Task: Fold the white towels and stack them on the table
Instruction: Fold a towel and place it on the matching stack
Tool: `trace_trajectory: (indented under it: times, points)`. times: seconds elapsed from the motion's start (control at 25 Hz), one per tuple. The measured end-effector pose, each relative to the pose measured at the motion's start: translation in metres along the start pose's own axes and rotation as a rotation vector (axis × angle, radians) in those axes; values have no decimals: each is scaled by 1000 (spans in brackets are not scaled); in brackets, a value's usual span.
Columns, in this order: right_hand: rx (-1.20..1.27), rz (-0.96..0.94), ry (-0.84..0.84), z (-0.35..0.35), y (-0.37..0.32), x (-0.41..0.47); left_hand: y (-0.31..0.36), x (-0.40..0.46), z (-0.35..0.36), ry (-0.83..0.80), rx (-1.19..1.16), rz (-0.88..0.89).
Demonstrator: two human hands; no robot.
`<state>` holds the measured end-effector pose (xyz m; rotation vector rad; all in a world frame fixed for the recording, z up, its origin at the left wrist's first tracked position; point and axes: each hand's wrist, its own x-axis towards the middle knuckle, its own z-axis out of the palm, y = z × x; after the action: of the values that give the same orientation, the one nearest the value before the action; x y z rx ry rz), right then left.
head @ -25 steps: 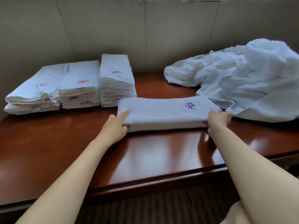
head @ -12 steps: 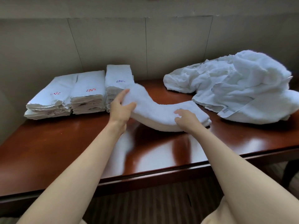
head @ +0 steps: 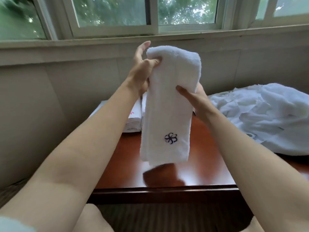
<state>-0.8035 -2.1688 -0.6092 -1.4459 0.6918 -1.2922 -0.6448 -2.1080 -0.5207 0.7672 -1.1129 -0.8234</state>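
Above the table [head: 209,166], folded towel [head: 168,104] apparently gripped between both hands.

Landmark: folded white terry towel with a dark flower emblem [head: 168,104], hanging upright, lifted clear of the tabletop.
Left hand [head: 142,71]: raised at the towel's upper left edge, thumb curled into the cloth near the top fold, fingers extended upward behind the towel.
Left forearm: bare, reaching diagonally up from the lower left toward the towel's top.
Right hand [head: 195,99]: lower, at the towel's right edge about mid-height, thumb pressed flat on the front face, fingers wrapped behind.
Right forearm: bare, rising from the lower right toward the towel's middle.
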Motion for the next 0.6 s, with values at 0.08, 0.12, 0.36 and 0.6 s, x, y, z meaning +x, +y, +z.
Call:
trace_trajectory:
  times: [0.08,0.12,0.36,0.6]
  points:
    - [135,-49,-136,19,-11,3,18,2,-20,-16,15,47]
    - [192,-65,-207,28,-15,5,26,3,-31,-35,27,62]
    - [275,71,-484,69,-32,8,50,3,-90,-157,35,99]
    - [186,-17,-221,112,-25,30,27,10,-133,-127,-14,26]
